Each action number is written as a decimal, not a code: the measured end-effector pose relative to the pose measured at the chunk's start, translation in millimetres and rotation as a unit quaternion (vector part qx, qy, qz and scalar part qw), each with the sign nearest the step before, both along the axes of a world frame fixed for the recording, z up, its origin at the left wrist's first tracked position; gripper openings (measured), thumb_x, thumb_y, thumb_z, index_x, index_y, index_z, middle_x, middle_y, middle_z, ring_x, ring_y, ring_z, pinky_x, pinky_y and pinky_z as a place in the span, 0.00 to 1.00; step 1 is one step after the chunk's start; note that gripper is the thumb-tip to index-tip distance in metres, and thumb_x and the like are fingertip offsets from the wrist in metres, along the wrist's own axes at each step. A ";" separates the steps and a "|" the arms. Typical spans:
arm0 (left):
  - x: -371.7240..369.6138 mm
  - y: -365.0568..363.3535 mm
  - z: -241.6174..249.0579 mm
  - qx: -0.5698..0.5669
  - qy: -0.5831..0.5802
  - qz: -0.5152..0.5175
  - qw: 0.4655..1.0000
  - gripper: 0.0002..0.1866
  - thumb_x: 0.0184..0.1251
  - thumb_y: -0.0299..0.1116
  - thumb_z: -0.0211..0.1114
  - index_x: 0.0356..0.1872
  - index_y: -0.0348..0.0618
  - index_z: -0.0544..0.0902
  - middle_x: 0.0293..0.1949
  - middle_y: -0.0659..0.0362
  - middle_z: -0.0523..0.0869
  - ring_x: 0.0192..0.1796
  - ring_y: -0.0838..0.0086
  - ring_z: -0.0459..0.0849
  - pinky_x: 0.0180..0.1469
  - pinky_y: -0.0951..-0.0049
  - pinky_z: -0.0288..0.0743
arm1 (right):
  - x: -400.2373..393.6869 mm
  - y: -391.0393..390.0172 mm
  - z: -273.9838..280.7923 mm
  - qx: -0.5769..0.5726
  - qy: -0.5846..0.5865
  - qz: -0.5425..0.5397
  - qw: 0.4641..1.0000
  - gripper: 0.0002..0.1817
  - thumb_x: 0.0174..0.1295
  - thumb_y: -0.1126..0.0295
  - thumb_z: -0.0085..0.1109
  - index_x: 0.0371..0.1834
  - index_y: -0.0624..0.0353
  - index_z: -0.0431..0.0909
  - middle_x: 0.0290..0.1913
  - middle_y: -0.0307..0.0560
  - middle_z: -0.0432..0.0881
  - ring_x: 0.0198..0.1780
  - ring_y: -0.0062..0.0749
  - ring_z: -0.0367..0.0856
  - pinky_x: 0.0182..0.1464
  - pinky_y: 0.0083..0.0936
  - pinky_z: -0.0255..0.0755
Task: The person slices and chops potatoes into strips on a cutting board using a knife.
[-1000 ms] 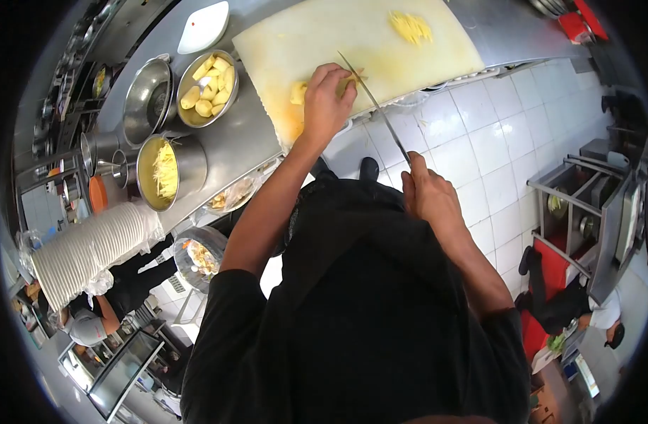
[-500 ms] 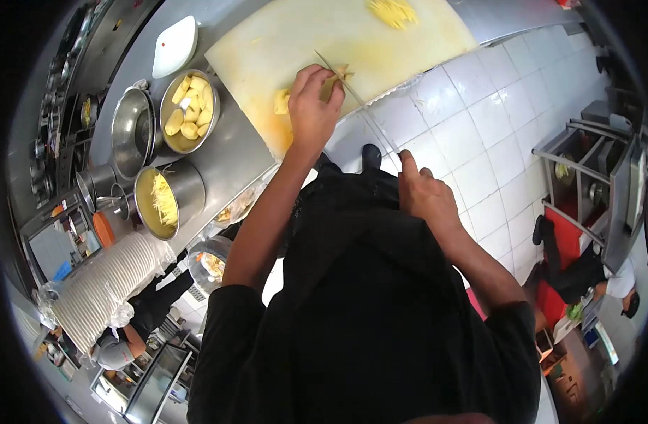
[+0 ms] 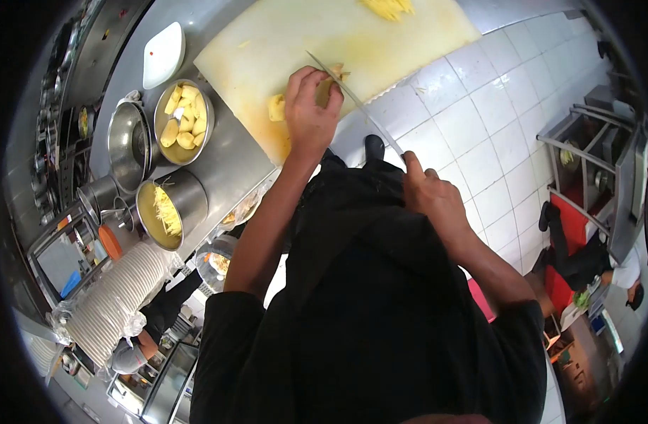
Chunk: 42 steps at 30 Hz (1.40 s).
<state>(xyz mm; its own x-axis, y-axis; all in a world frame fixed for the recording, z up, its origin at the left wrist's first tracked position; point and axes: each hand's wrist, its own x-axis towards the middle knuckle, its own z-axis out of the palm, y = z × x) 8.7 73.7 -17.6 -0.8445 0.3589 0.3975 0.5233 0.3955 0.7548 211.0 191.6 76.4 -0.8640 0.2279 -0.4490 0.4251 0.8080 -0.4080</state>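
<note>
A right hand, fingers closed tightly around its handle, grips one long, narrow steel knife at the near right edge of one broad, off-white cutting board. The blade's long axis runs diagonally, its tip pointing far left over the board. One left hand curls just left of the blade, fingertips bent down; whether they grip anything cannot be told. One squat, peeled yellow chunk sits left of that hand, and one heap of thin yellow strips lies at the far side. Farther left stand one round steel bowl of peeled yellow potatoes, too overlapped to count, one deep steel pot and one white, rounded dish.
</note>
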 end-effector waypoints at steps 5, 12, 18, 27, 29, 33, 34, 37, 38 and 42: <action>1.8 -1.1 0.7 -0.020 0.009 -0.002 1.000 0.11 0.57 0.22 0.69 0.41 0.34 0.82 0.47 0.51 0.82 0.48 0.58 0.83 0.50 0.63 0.78 | -1.5 1.9 0.1 -0.010 -0.017 -0.007 1.000 0.23 0.67 0.72 0.46 0.65 0.64 0.65 0.30 0.65 0.81 0.26 0.59 0.84 0.29 0.49 0.78; 3.3 1.1 4.4 -0.005 0.015 -0.003 1.000 0.13 0.57 0.20 0.69 0.44 0.33 0.81 0.46 0.50 0.82 0.46 0.59 0.84 0.49 0.64 0.80 | -0.5 1.5 -4.1 -0.008 -0.019 -0.008 1.000 0.21 0.68 0.72 0.44 0.65 0.63 0.65 0.30 0.66 0.81 0.26 0.58 0.84 0.29 0.50 0.78; 3.2 1.1 5.8 -0.011 0.003 0.000 1.000 0.13 0.56 0.20 0.69 0.44 0.33 0.82 0.47 0.50 0.82 0.46 0.59 0.84 0.49 0.64 0.80 | -1.4 4.0 0.1 -0.020 -0.014 -0.001 1.000 0.20 0.68 0.73 0.45 0.63 0.64 0.65 0.28 0.67 0.80 0.27 0.61 0.84 0.30 0.51 0.78; -0.8 0.7 -1.4 -0.032 0.007 0.016 0.999 0.14 0.57 0.24 0.71 0.45 0.36 0.82 0.47 0.52 0.83 0.45 0.62 0.85 0.49 0.65 0.80 | -46.1 14.1 -7.7 -0.078 -0.006 -0.007 0.997 0.11 0.69 0.71 0.48 0.50 0.65 0.66 0.30 0.71 0.82 0.36 0.68 0.83 0.42 0.57 0.75; -2.2 -0.9 -2.0 -0.038 0.019 0.012 0.999 0.14 0.58 0.25 0.70 0.45 0.36 0.81 0.48 0.50 0.83 0.46 0.61 0.84 0.51 0.64 0.79 | -50.8 23.4 -4.8 -0.119 0.028 -0.020 0.992 0.12 0.70 0.68 0.50 0.50 0.64 0.67 0.31 0.70 0.82 0.38 0.70 0.82 0.45 0.57 0.74; -4.6 -4.6 -4.8 -0.028 0.037 0.007 0.999 0.14 0.57 0.25 0.69 0.46 0.36 0.81 0.50 0.49 0.81 0.46 0.59 0.83 0.50 0.63 0.79 | -47.7 34.0 10.6 -0.141 0.091 -0.060 0.984 0.13 0.70 0.64 0.53 0.51 0.61 0.69 0.33 0.70 0.83 0.40 0.72 0.81 0.47 0.56 0.73; -6.1 -4.8 -3.6 -0.033 0.048 0.006 0.998 0.15 0.57 0.25 0.69 0.46 0.36 0.81 0.50 0.49 0.81 0.47 0.58 0.83 0.51 0.63 0.78 | -42.8 38.0 12.1 -0.140 0.113 -0.076 0.981 0.14 0.71 0.64 0.53 0.53 0.60 0.69 0.32 0.69 0.83 0.39 0.71 0.81 0.45 0.56 0.73; -9.7 -1.8 15.2 -0.072 0.114 -0.033 0.990 0.18 0.56 0.26 0.70 0.50 0.38 0.81 0.52 0.49 0.80 0.48 0.55 0.82 0.55 0.61 0.76 | -27.6 49.3 23.3 -0.135 0.142 -0.126 0.972 0.14 0.71 0.64 0.53 0.54 0.60 0.70 0.30 0.69 0.82 0.38 0.70 0.81 0.43 0.55 0.72; -9.7 0.2 23.9 -0.089 0.142 -0.049 0.985 0.20 0.56 0.27 0.70 0.51 0.39 0.82 0.53 0.49 0.80 0.48 0.54 0.82 0.56 0.60 0.76 | -22.0 51.3 25.1 -0.137 0.151 -0.144 0.968 0.14 0.71 0.64 0.54 0.53 0.61 0.70 0.28 0.69 0.81 0.37 0.69 0.81 0.42 0.55 0.72; -34.3 19.7 29.1 -0.220 0.104 -0.144 0.959 0.22 0.55 0.30 0.70 0.54 0.42 0.83 0.50 0.50 0.83 0.50 0.52 0.81 0.60 0.59 0.74 | -2.0 55.4 15.0 -0.158 0.129 -0.176 0.963 0.15 0.70 0.64 0.54 0.53 0.61 0.70 0.29 0.69 0.81 0.38 0.69 0.81 0.42 0.54 0.72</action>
<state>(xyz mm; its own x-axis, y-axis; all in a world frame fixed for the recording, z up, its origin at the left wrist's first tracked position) -25.6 93.4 11.5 -0.6033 0.7376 0.3032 0.7804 0.4678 0.4148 209.0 247.0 91.4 -0.8507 0.4143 -0.3235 0.5007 0.4514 -0.7386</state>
